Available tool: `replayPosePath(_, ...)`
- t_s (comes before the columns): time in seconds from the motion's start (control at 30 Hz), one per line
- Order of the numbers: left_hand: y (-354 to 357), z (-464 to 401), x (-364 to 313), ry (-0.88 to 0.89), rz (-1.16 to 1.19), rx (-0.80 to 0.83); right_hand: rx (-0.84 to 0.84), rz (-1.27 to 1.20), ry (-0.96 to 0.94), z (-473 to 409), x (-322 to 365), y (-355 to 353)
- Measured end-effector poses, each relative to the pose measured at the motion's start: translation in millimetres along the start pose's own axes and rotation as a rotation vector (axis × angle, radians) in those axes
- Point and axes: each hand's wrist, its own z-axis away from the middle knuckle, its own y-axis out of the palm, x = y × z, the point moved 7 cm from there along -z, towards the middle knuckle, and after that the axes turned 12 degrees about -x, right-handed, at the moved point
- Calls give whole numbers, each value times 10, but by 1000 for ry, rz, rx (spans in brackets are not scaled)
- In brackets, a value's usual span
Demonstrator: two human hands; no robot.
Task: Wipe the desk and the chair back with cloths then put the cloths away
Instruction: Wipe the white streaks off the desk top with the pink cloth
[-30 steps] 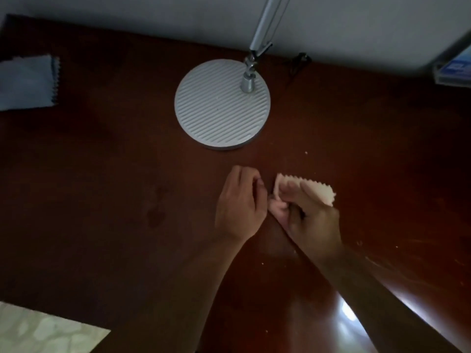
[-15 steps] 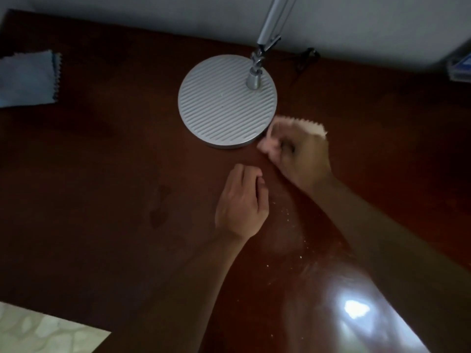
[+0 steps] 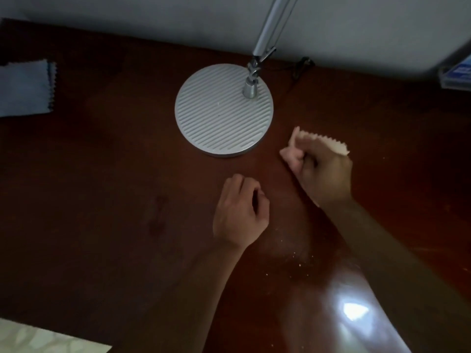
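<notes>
Dark red-brown desk (image 3: 102, 225) against a pale wall, dimly lit, with one bright reflection beside the right forearm. Pink cloth (image 3: 328, 143) bunched under the right hand (image 3: 323, 171), zigzag edge sticking out past the knuckles, fingers curled around it and pressing it on the wood. Left hand (image 3: 240, 212) just beside, nearer the body, resting on the desk with fingers curled in, holding nothing. Small pale crumbs (image 3: 300, 263) between the two forearms. Round ribbed lamp base (image 3: 224, 110) just beyond the left hand, its metal arm rising toward the wall. Blue cloth (image 3: 25, 90) far to the left of both hands, flat on the desk. Blue box (image 3: 456, 77) far right, at the wall.
</notes>
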Motion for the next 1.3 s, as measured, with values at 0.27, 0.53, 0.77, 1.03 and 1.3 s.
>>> replayPosePath(0.27,-8,-13,-4,-13,9,3,-83,135,45,827,38,-387)
replayPosePath(0.53,-1,-18,12,-13,5,12,-103,112,70,47,-134,-110)
replayPosePath(0.77,-7,-20,-10,-7,-8,21,-86,82,44,814,72,-233)
replayPosePath(1.03,33,-2,36,-24,8,40,-113,124,119,-222,-383,-177)
replayPosePath(1.3,4,-9,25,-24,27,19,-28,17,59,288,-103,-34)
